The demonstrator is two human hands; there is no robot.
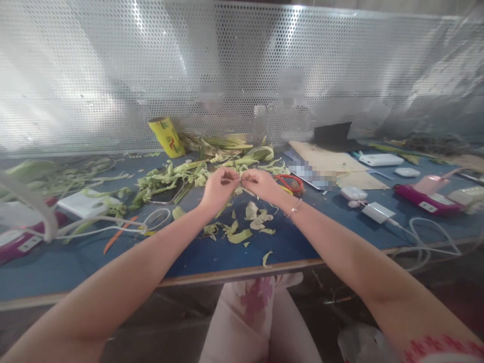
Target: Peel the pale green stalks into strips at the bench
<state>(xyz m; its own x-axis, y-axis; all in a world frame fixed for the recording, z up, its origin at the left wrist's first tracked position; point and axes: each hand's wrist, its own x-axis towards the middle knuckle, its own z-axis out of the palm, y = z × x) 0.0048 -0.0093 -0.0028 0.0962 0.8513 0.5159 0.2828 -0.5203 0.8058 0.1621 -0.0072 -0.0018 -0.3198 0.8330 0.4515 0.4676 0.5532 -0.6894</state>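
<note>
My left hand (222, 187) and my right hand (260, 184) meet fingertip to fingertip above the middle of the blue table. Both are closed in a pinch. What lies between the fingers is too small and hidden to name; a pale green bit shows just below them. Behind and left of the hands lies a heap of green leafy stalks (162, 179). Broad folded green leaves (257, 155) are at the back of it. Loose pale green leaf scraps (239, 236) are strewn on the table below my hands. Red-handled scissors (291, 182) lie beside my right wrist.
A yellow tube (167, 137) leans at the back against the perforated metal panel (242, 65). Papers (328, 156), a white charger (378, 213) and a purple power strip (427, 200) are on the right. White cables (109, 218) and an orange strip (118, 236) lie left.
</note>
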